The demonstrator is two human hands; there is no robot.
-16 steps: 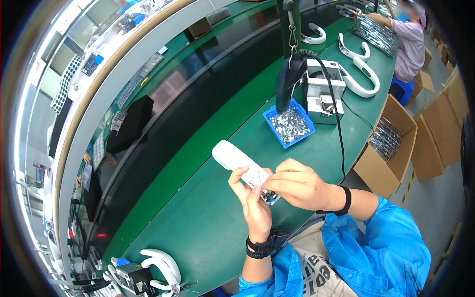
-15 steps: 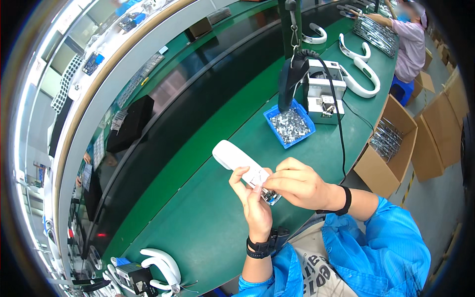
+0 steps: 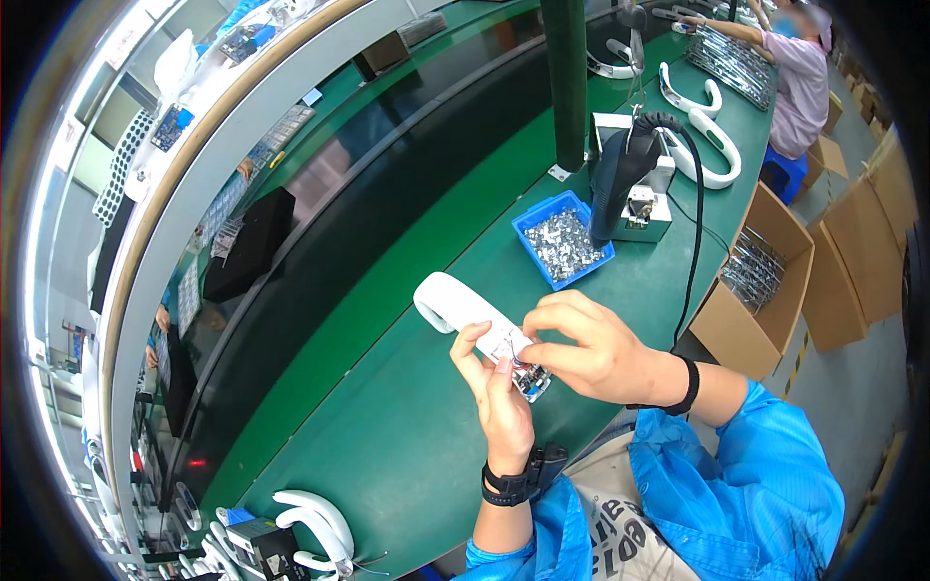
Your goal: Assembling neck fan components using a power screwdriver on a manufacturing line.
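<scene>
A white curved plastic housing (image 3: 475, 308) is held above the bench, its hooked end pointing up and to the left. My left hand (image 3: 502, 416) is closed round its lower end, thumb on one side and fingers on the other. At that end a small circuit board (image 3: 532, 383) with a blue part lies exposed, thin wires beside it. My right hand (image 3: 601, 356) bends over the same end, thumb and forefinger close together at the wires. What sits between those fingertips is too small to make out.
Beyond my hands stands a blue tray (image 3: 536, 254) of small metal parts. A black power screwdriver (image 3: 620, 184) hangs beside a fixture (image 3: 647, 230). More white housings (image 3: 717, 150) lie far right and near left (image 3: 325, 518). Cardboard boxes (image 3: 736, 324) stand at right; a co-worker (image 3: 799, 92) sits beyond.
My right hand has shifted slightly, its fingers lifting and parting a little so more of the board shows. The hanging screwdriver has swung to the right, away from over the tray.
</scene>
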